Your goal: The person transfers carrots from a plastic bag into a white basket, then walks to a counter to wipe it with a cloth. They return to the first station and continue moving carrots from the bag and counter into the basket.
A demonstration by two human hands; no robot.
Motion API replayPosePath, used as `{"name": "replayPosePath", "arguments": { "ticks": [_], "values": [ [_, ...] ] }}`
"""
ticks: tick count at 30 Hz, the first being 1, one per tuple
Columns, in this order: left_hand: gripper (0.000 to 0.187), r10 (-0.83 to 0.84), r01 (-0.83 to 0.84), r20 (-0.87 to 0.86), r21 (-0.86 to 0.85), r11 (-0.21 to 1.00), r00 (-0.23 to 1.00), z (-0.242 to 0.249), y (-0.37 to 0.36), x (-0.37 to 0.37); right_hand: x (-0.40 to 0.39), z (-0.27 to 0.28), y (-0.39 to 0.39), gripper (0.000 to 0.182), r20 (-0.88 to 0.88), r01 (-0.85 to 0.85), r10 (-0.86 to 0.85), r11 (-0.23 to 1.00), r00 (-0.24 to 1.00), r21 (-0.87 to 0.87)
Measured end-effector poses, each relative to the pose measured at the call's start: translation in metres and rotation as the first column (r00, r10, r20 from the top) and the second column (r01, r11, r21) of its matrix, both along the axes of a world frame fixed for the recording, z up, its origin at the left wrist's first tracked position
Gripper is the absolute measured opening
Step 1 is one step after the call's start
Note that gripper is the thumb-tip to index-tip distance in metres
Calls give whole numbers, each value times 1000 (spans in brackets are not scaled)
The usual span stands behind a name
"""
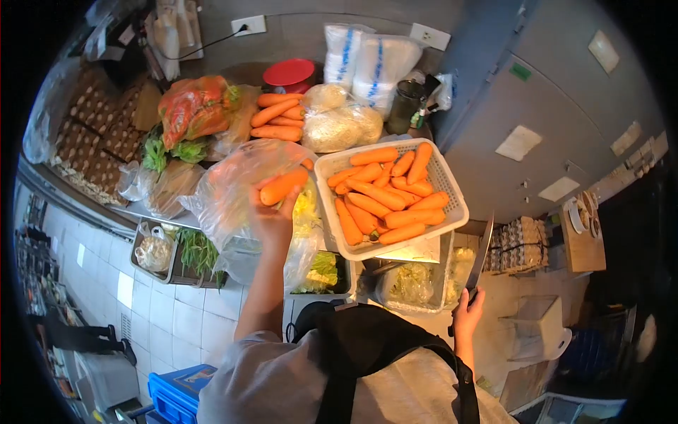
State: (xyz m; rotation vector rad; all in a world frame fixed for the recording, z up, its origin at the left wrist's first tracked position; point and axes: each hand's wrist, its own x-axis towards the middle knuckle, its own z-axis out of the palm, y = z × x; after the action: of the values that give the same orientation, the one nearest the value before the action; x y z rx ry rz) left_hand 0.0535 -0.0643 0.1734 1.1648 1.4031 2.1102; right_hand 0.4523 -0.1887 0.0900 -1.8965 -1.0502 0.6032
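Note:
My left hand [272,220] is closed around a thick orange carrot [284,185], held up over a clear plastic bag [229,185]. To its right sits a white plastic basket [458,225] filled with several carrots [381,194]. My right hand [467,312] grips the dark handle of a long kitchen knife [482,256], its blade pointing up and away from me, to the right of the basket and apart from it. More carrots [279,116] lie stacked at the back of the counter.
Behind the basket are bags of pale shreds [342,127], a red lid [289,72] and a dark jar [407,99]. Bagged red vegetables [198,109] and egg trays [92,134] stand left. Below are crates of greens [201,254]; a grey cabinet [544,106] rises at right.

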Motion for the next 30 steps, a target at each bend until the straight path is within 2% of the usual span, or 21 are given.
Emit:
{"name": "replayPosePath", "arguments": {
  "ticks": [1,3,4,5,7,8,10,12,13,14,15,16,18,19,20,22,25,28,30],
  "values": [
    [39,34,-32,-27,57,998,999,11,0,10,5,-1,-1,34,30,-6,5,999,1000,41],
    [38,-144,131,165,93,987,976,31,7,29,16,-16,1,33,92,-5,-8,991,996,135],
    [37,-246,220,256,125,967,935,38,15,42,20,-27,1,33,56,-1,-11,978,998,208],
    [35,-415,374,363,181,910,834,30,27,62,24,-38,1,33,21,2,-8,960,1000,281],
    [34,-613,658,590,174,733,526,21,34,119,8,-18,-8,34,-27,19,-10,938,1000,346],
    [34,-644,772,685,186,607,341,16,33,148,-8,6,-8,35,-37,20,-7,936,999,353],
    [34,-583,835,784,161,526,216,7,29,196,-8,9,-6,35,294,-121,-10,898,956,422],
    [34,-547,884,824,136,448,151,4,28,216,-9,20,-13,35,74,-95,78,957,994,272],
    [35,-552,898,821,126,421,143,4,31,214,-6,12,-17,36,56,-35,20,959,998,282],
    [35,-552,902,820,112,416,152,3,33,207,8,-23,-21,34,199,-6,-64,943,978,334],
    [42,-648,881,692,38,472,318,0,38,198,13,-23,-27,33,60,62,-87,941,994,333],
    [45,-603,814,604,-138,564,521,-5,44,188,16,-23,-31,32,-80,121,-101,941,992,315],
    [51,-441,549,330,-441,710,835,-15,58,165,27,-31,-40,33,-93,171,-149,937,984,304],
    [56,-446,502,238,-500,706,863,-18,62,152,28,-28,-44,34,-192,211,-161,937,968,280],
    [53,-430,433,155,-584,687,890,-19,63,139,29,-24,-45,35,-285,247,-173,936,943,250],
    [45,-406,276,-2,-730,625,914,-21,59,115,31,-24,-44,35,-280,243,-169,937,945,253],
    [32,-157,37,-239,-441,897,958,-41,55,81,29,-16,-35,33,-218,133,-80,961,973,244],
    [20,50,-88,-132,-296,951,990,-49,43,44,21,-11,-23,32,-200,37,15,967,980,251],
    [20,267,-345,-405,-131,930,875,-101,49,2,17,-7,-16,32,-190,-7,56,969,980,248]
  ]
}}
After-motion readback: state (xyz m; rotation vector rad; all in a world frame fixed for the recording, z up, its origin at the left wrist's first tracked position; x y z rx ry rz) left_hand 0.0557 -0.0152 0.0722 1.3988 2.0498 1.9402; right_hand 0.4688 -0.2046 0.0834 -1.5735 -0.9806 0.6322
